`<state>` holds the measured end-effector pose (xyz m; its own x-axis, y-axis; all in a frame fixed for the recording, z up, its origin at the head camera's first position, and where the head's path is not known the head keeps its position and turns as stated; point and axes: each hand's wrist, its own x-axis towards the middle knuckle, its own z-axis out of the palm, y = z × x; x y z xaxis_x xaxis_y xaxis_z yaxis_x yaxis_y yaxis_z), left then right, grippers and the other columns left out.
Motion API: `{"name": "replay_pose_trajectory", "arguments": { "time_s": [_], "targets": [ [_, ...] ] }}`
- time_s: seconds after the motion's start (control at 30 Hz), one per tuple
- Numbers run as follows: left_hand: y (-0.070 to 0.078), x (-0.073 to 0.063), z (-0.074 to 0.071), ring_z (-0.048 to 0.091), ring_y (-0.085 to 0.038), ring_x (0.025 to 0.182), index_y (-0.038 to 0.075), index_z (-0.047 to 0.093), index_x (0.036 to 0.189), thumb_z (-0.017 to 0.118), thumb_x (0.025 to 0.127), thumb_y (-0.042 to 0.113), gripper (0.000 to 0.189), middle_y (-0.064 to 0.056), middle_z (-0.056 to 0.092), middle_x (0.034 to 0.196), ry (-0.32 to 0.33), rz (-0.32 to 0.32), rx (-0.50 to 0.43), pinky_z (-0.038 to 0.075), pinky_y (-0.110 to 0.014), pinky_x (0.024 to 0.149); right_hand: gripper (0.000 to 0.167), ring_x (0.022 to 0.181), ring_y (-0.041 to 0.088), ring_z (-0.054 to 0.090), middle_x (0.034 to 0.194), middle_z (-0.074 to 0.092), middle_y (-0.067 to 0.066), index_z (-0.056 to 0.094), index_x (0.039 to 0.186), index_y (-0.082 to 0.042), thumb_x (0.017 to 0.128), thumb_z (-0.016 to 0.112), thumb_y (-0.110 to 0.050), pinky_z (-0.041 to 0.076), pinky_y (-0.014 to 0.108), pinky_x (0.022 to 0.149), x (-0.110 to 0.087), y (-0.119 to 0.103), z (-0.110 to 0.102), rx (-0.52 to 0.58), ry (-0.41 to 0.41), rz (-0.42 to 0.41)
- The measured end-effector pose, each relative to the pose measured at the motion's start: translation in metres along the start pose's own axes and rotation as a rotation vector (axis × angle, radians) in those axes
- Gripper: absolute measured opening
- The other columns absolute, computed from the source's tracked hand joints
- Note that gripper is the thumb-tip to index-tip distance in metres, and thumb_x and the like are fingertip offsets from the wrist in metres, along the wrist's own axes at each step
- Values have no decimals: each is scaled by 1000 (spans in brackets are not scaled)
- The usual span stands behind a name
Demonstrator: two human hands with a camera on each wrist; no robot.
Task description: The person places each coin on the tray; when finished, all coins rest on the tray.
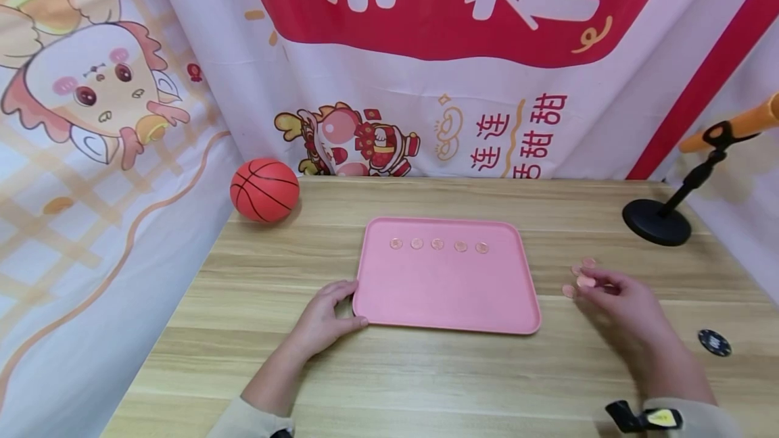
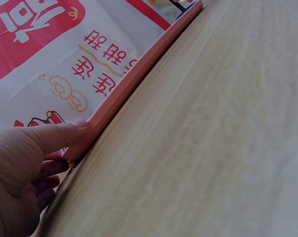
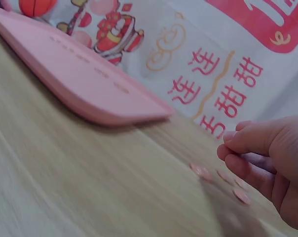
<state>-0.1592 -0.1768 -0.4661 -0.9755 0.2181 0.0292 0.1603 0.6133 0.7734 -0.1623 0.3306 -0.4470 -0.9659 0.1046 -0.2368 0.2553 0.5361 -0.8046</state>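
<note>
A pink tray (image 1: 447,296) lies on the wooden table, with a row of several copper-coloured coins (image 1: 437,244) along its far part. At the tray's near left corner, my left hand (image 1: 322,320) grips the rim; in the left wrist view its thumb (image 2: 65,136) presses on the edge, the fingers curled below. Right of the tray, my right hand (image 1: 627,306) pinches a coin (image 1: 586,281) between thumb and fingertips. Loose coins (image 3: 201,171) lie on the table just under that hand. In the right wrist view the fingers hide the pinched coin.
A small red basketball (image 1: 264,190) sits at the back left. A black stand (image 1: 657,222) holding an orange tube (image 1: 736,126) is at the back right. A black poker chip (image 1: 715,343) lies right of my right forearm. Printed cloth (image 1: 377,93) hangs behind the table.
</note>
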Motion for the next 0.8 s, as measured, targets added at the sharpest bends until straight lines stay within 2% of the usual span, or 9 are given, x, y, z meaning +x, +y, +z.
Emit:
{"name": "replay_pose_trajectory", "arguments": {
  "time_s": [0.07, 0.1, 0.17, 0.2, 0.27, 0.4, 0.57, 0.63, 0.8],
  "targets": [
    [0, 0, 0, 47, -36, 134, 2, 58, 135, 85, 75, 25, 70, -18, 56, 139, 0, 0, 2, 36, -52, 114, 70, 103, -9, 56, 135, 60, 8, 47, 143, -4, 91, 66, -45, 51, 10, 79, 2, -6, 4, 11, 3, -65],
    [-1, 0, 0, 47, -36, 134, 2, 58, 135, 85, 75, 25, 70, -18, 56, 139, 0, 0, 4, 36, -52, 114, 68, 98, -10, 58, 126, 65, 3, 48, 143, -3, 91, 67, -44, 53, 11, 77, 3, -10, 6, 3, -1, -88],
    [-1, 0, 0, 47, -36, 134, 2, 58, 135, 85, 75, 25, 70, -18, 56, 139, -1, -2, 6, 36, -52, 114, 66, 87, -6, 61, 110, 67, -4, 49, 141, -2, 92, 67, -42, 56, 17, 73, 5, -20, 10, -24, -2, -117],
    [-1, 0, 0, 47, -36, 134, 2, 58, 135, 85, 75, 25, 70, -17, 56, 139, -2, -5, 5, 36, -52, 115, 66, 86, -4, 62, 107, 67, -4, 49, 141, -3, 92, 66, -44, 56, 20, 73, 6, -25, 13, -32, -9, -116],
    [-1, 0, 0, 47, -36, 134, 3, 58, 135, 85, 75, 26, 70, -18, 55, 139, -4, -6, 6, 36, -52, 114, 67, 86, -2, 60, 110, 68, -2, 51, 142, -7, 90, 66, -48, 56, 22, 72, 9, -36, 20, -70, -11, -112],
    [-1, 0, 0, 46, -36, 135, 3, 57, 136, 85, 75, 26, 70, -17, 54, 140, -10, -17, -2, 35, -52, 115, 66, 91, 3, 59, 120, 64, 9, 52, 141, -11, 89, 68, -48, 56, 22, 74, 16, -56, 39, -45, -37, -125],
    [-2, 0, 0, 46, -34, 135, 4, 58, 136, 85, 75, 26, 70, -16, 55, 140, -14, -18, -9, 35, -51, 116, 55, 89, 2, 62, 111, 65, 10, 56, 137, -4, 90, 72, -27, 57, 20, 75, 24, -78, 69, 62, -76, -207],
    [-1, -1, -1, 46, -34, 135, 4, 58, 136, 85, 75, 25, 70, -15, 55, 141, -15, -21, -14, 35, -50, 116, 51, 84, -2, 62, 107, 67, 9, 58, 133, 0, 88, 73, -17, 57, 18, 75, 29, -85, 82, 101, -85, -253],
    [-1, -1, -1, 46, -34, 135, 4, 58, 136, 85, 75, 24, 70, -16, 55, 140, -14, -17, -15, 35, -50, 116, 47, 88, 3, 63, 113, 68, 18, 61, 130, 0, 86, 74, -12, 56, 17, 78, 39, -102, 107, 89, -128, -337]
  ]
}}
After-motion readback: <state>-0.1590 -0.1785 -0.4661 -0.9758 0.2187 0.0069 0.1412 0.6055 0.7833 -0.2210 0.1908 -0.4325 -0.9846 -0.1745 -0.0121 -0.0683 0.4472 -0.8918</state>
